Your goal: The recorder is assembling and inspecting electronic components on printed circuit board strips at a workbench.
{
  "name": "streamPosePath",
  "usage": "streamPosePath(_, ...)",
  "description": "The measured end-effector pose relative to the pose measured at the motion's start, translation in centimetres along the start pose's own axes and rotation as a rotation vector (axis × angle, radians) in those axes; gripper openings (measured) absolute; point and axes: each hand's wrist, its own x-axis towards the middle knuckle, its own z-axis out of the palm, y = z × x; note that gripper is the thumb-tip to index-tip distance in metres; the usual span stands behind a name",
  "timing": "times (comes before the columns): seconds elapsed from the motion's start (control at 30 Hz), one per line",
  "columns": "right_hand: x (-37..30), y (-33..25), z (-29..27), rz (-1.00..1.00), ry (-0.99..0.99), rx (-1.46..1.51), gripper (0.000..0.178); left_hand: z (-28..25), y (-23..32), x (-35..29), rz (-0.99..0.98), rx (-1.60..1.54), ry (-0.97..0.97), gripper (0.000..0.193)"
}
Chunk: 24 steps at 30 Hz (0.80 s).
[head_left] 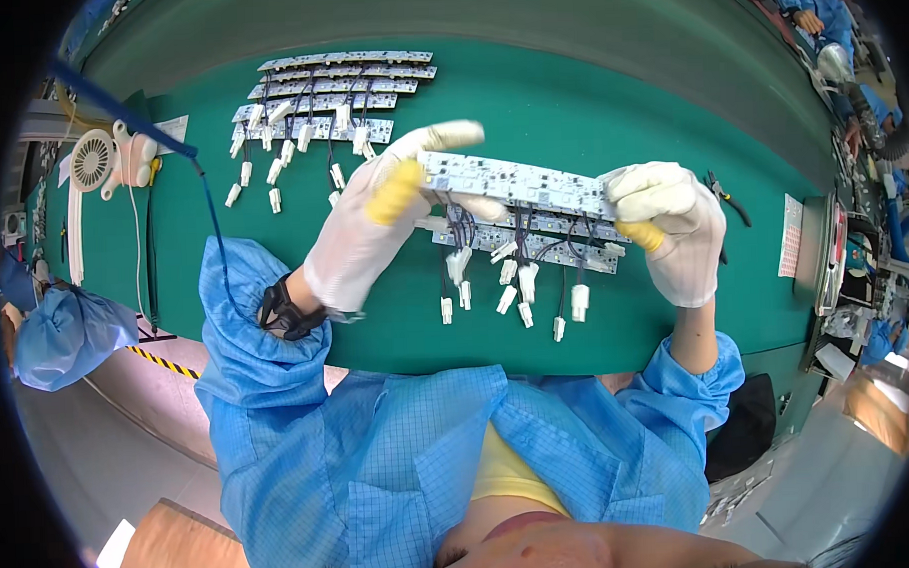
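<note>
A long narrow white circuit board strip (516, 180) is raised over the green work mat, tilted down slightly to the right. My left hand (377, 207), in a white glove with a yellow fingertip cover, grips its left end with one finger stretched out past it. The right end is pinched by my right hand (673, 226), gloved the same way. Just under the held strip lie more such circuit boards (599, 262), partly hidden by it. Dark wires with white plug connectors (528, 281) hang toward me; which board each belongs to I cannot tell.
At the back left several circuit boards (347, 59) lie in rows with wired connectors. A small white fan (94, 161) stands at the far left. Beyond my right hand are pliers (732, 202). A blue cord (210, 207) runs to my left wrist. Other people sit at both sides.
</note>
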Motion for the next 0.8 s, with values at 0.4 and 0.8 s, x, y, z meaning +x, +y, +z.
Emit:
streamPosePath(0.4, 0.3, 0.3, -0.6, 0.486, 0.198, 0.155, 0.041, -0.5, -0.2, -0.2, 0.129, 0.157, 0.078, 0.041)
streamPosePath(0.8, 0.2, 1.0, -0.7, 0.241, 0.222, 0.402, 0.038, -1.9, -1.5, -0.5, 0.390, 0.331, 0.200, 0.047)
